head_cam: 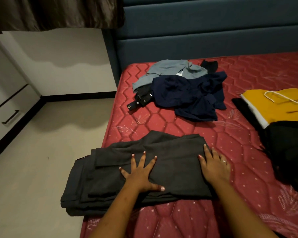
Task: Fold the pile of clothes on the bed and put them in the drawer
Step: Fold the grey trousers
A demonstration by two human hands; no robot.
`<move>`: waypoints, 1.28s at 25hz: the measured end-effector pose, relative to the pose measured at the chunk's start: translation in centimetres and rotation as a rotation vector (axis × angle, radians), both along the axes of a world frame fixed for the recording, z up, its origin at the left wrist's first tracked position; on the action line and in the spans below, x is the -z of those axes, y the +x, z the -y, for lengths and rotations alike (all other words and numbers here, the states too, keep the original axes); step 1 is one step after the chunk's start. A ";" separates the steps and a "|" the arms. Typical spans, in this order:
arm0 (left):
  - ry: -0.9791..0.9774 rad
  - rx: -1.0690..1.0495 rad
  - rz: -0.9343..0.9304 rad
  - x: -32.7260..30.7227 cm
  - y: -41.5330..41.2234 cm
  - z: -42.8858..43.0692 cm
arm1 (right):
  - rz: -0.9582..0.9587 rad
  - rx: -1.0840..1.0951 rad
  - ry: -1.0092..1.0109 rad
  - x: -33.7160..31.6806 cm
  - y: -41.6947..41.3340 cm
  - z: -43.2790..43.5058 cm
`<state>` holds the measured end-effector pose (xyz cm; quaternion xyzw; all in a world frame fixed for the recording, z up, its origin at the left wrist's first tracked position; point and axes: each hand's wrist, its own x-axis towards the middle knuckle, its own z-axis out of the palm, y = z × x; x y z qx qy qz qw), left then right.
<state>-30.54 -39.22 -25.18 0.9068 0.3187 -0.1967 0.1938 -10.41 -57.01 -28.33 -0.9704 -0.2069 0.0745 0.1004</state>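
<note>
Folding under way: one garment flattened, the pile not yet begun

Nearest the camera, a dark grey garment (pixel 110 182) is laid in a flat, layered fold at the left edge of the red mattress (pixel 179 220), with its left end overhanging the side. It is pressed down by the left hand (pixel 141 170), whose fingers are spread wide and flat on the middle of the cloth; nothing is gripped. The right hand (pixel 215 164) is laid flat at the garment's right edge, fingers straight, partly on the cloth and partly on the mattress, and nothing is pinched there either. The step in hand is judged to be the smoothing of a fold that is nearly made.

To the right, a heap of black cloth (pixel 289 152) and, beyond it, a yellow item (pixel 282 103) with a white cord are seen; whether these are finished folds cannot be told.

Farther up the bed, the pile (pixel 177 86) is seen unfolded: a navy garment (pixel 196 107) is crumpled beside a black garment (pixel 142 98) with metal fasteners, and a grey-blue garment (pixel 169 67) lies behind them, near the blue headboard (pixel 205 40).

Across the floor at far left, a drawer (pixel 12 107) is seen shut in a pale cabinet, well apart from the bed. Nothing is seen put away, so most of the task is judged to be left: at least three garments to be folded, and everything to be carried over.
</note>
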 end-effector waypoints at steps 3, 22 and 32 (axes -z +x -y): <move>0.016 -0.090 0.031 0.8 0.1 -0.4 | 0.006 -0.090 0.055 -0.1 0.0 -0.8; 0.228 -0.649 0.293 -2.0 -4.6 2.6 | -0.036 -0.125 -0.008 -5.8 1.3 3.6; 0.016 -0.659 0.459 -4.0 -6.5 1.6 | -0.430 -0.846 0.494 -4.6 -18.1 -4.0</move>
